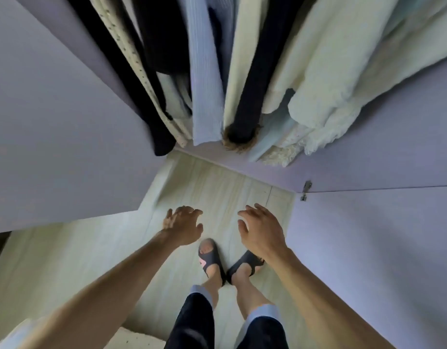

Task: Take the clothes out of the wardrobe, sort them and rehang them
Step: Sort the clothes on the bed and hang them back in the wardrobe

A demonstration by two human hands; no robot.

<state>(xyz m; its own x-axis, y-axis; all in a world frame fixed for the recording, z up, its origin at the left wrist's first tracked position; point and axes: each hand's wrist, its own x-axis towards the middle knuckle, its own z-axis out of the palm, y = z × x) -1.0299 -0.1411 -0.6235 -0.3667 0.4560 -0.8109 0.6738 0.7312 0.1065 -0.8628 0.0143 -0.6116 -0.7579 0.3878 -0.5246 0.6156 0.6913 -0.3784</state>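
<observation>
**Inspector:** State of the grips?

**Assistant:** The left grip and right grip are both wide, fingers spread and loosely bent, holding nothing. They reach forward side by side over the floor and touch no cloth.

**Inspector:** Location of the clothes?

**Assistant:** The clothes all hang inside the wardrobe, between its left door and right door. The rail is out of view. The clothes lie ahead of and above both grips, well apart from them. Each garment hangs lengthwise, straight down, hem toward the grips.

**Inspector:** Nearest item to each grip?

**Assistant:** The pale blue ribbed garment lines up with the left grip. The navy garment with a fringed hem hangs just beside it, closer to the right grip's line. The cream fleecy garment is further right.

**Inspector:** Assessment?

**Assistant:** Removal has not begun. In my judgement, either grip must travel up the garment toward its hanger rather than pull at the hem.
</observation>
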